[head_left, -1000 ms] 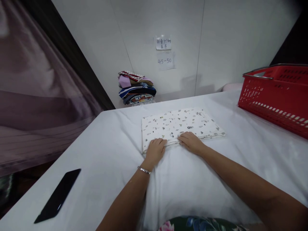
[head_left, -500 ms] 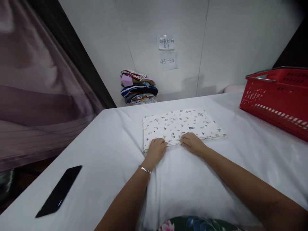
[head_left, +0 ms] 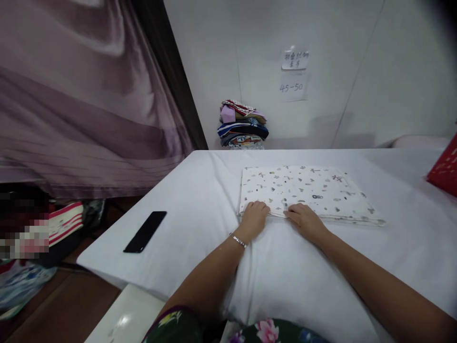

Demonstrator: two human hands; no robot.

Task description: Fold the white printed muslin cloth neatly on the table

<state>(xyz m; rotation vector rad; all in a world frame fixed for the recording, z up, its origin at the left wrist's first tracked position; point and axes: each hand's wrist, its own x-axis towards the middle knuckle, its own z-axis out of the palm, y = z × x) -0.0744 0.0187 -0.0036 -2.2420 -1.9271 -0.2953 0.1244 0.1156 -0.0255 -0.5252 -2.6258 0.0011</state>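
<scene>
Chiefly, it is the view that has moved since the earlier frame: the head seems to have turned left, so things appear more to the right, and only a corner of the red basket point(head_left: 444, 172) remains visible. Both hands stay at the near edge of the folded patterned cloth point(head_left: 303, 188), in almost the same relation to it.

This cloth lies flat on the white-covered counter point(head_left: 193, 205), closer to its far edge than to its near edge, and well apart from the far left corner. Perhaps it is placed there so that its long side faces the person and both arms can reach it.

On the left hand point(head_left: 254, 215), the fingers are close together and bent over the near edge of the cloth; on the right hand point(head_left: 303, 220), they are slightly curled upon the same edge, with a small gap between the hands. I cannot tell whether the thumbs go under the layers, so a pinch or only pressing are both possible. Such a hold probably keeps the edges even.

A black flat object point(head_left: 145, 232), maybe a phone, rests near the counter's left edge, probably put aside to leave working room. Beyond the far edge stands a stack of fabrics point(head_left: 243, 126).
</scene>
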